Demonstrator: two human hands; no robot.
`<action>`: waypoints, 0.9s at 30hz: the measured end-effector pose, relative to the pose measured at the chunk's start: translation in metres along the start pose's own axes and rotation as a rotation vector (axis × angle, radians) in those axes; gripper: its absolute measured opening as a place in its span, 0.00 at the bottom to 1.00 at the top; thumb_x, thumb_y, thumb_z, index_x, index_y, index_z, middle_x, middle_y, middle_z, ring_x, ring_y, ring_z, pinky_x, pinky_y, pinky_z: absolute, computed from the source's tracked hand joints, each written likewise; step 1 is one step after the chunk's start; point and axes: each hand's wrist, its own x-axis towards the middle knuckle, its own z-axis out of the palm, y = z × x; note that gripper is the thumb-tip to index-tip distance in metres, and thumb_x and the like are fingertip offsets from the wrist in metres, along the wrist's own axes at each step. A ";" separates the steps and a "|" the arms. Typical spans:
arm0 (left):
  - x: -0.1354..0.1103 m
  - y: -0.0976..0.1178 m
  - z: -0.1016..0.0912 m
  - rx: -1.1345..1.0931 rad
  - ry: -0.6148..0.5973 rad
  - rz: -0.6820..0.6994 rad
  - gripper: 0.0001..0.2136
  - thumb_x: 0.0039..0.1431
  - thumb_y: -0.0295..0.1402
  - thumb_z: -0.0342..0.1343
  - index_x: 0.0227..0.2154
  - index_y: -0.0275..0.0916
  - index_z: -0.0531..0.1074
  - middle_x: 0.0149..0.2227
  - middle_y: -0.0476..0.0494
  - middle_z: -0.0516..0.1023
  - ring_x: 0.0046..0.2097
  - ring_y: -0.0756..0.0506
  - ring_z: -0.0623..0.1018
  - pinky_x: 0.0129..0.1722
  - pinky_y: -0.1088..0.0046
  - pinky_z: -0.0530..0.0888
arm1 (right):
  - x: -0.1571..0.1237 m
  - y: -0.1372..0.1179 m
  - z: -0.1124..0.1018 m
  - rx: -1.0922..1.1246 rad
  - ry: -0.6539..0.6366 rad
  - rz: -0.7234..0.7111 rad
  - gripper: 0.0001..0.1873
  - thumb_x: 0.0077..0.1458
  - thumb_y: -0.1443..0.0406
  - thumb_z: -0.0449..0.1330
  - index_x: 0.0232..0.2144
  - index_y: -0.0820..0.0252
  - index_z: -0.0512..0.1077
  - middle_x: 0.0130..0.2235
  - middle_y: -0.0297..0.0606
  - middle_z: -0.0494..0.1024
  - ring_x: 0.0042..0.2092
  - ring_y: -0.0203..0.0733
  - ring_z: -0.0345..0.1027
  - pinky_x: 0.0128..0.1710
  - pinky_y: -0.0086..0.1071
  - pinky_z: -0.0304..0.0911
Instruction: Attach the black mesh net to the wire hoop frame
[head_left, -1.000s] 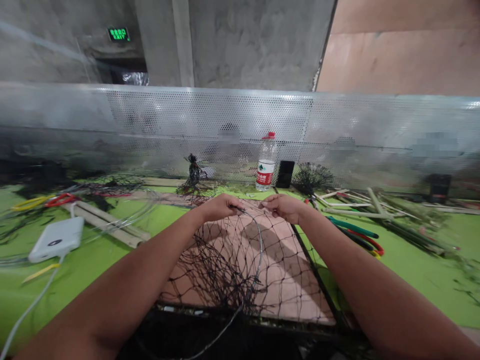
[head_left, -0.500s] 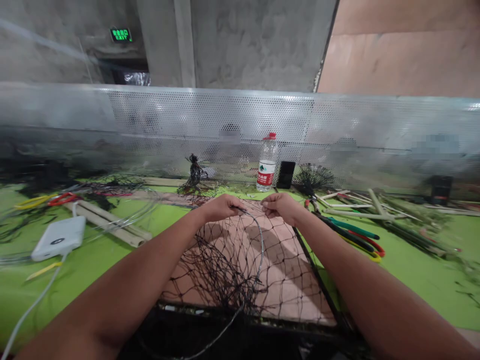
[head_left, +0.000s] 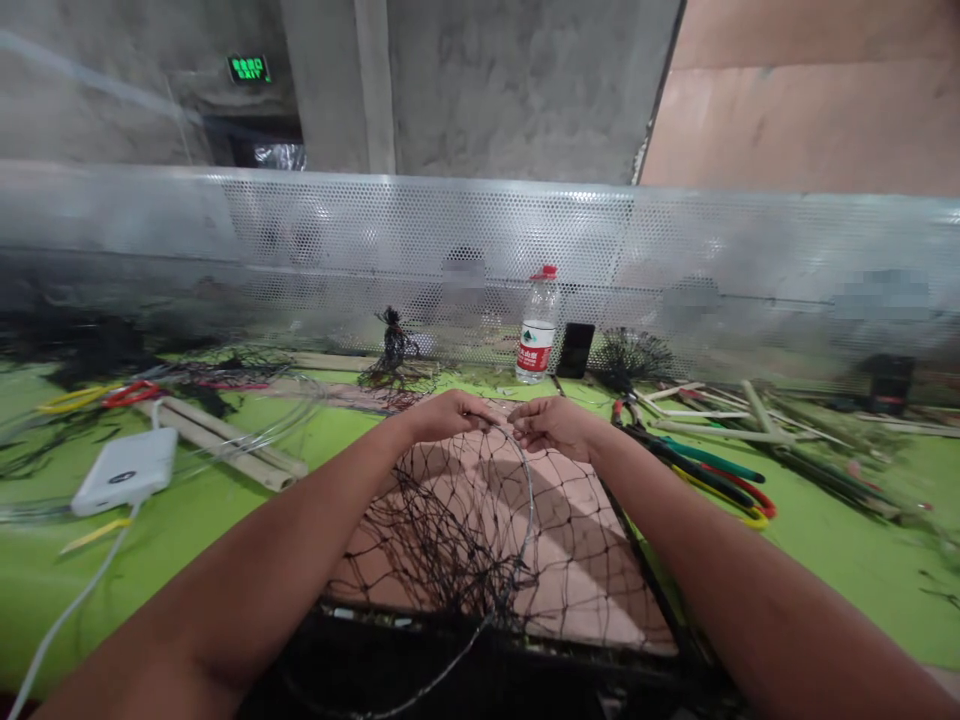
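Observation:
A black mesh net (head_left: 465, 520) is stretched over a curved grey wire hoop (head_left: 527, 500), above a brown board (head_left: 570, 560). My left hand (head_left: 448, 413) is closed, pinching the net at the top of the hoop. My right hand (head_left: 553, 424) is also closed on the net, a few centimetres to the right, fingertips almost meeting the left hand's. Both forearms reach in from the bottom corners. The net bunches into a dense tangle near the board's front edge.
The green table (head_left: 187, 530) carries a white power bank (head_left: 126, 470) with cable at left, bamboo sticks (head_left: 225, 450), a water bottle (head_left: 537, 325), a black phone (head_left: 576, 349), and pliers with coloured handles (head_left: 712, 475) at right. A perforated metal screen (head_left: 480, 260) closes the far side.
My two hands have drawn closer together on the net and come slightly toward me. The view has shifted a little; the items lying around have not moved.

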 end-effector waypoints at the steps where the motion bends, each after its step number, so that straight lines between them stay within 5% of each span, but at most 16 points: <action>1: 0.000 -0.001 -0.001 0.005 -0.005 -0.001 0.14 0.51 0.23 0.50 0.40 0.36 0.75 0.38 0.45 0.78 0.38 0.51 0.74 0.39 0.79 0.67 | 0.000 0.000 0.001 -0.015 -0.004 -0.004 0.06 0.47 0.75 0.57 0.29 0.64 0.72 0.24 0.35 0.74 0.22 0.31 0.67 0.23 0.25 0.66; 7: 0.001 -0.007 -0.001 0.013 -0.025 -0.014 0.12 0.52 0.26 0.51 0.38 0.36 0.75 0.38 0.45 0.77 0.39 0.51 0.73 0.39 0.79 0.67 | -0.002 -0.004 -0.001 -0.081 0.105 -0.026 0.04 0.52 0.70 0.55 0.32 0.64 0.69 0.24 0.38 0.74 0.22 0.36 0.69 0.22 0.29 0.65; 16: 0.000 -0.009 -0.001 0.009 -0.037 -0.046 0.13 0.51 0.25 0.50 0.38 0.35 0.75 0.36 0.45 0.77 0.37 0.51 0.72 0.38 0.80 0.66 | -0.010 -0.008 0.003 -0.231 -0.024 -0.127 0.16 0.53 0.52 0.54 0.30 0.59 0.65 0.25 0.38 0.74 0.24 0.37 0.70 0.23 0.30 0.66; 21: -0.001 -0.008 0.001 0.022 -0.029 -0.065 0.13 0.50 0.24 0.50 0.36 0.34 0.76 0.34 0.45 0.77 0.35 0.51 0.72 0.36 0.80 0.66 | -0.009 -0.006 0.008 -0.478 -0.026 -0.189 0.15 0.49 0.55 0.58 0.24 0.61 0.65 0.23 0.34 0.72 0.22 0.33 0.67 0.21 0.26 0.62; 27: 0.001 -0.012 0.000 0.002 -0.022 -0.055 0.14 0.50 0.24 0.49 0.38 0.34 0.76 0.35 0.45 0.77 0.36 0.51 0.73 0.36 0.81 0.66 | -0.011 -0.015 0.010 -0.813 0.198 -0.379 0.16 0.46 0.60 0.60 0.15 0.62 0.62 0.17 0.28 0.60 0.20 0.28 0.54 0.19 0.25 0.49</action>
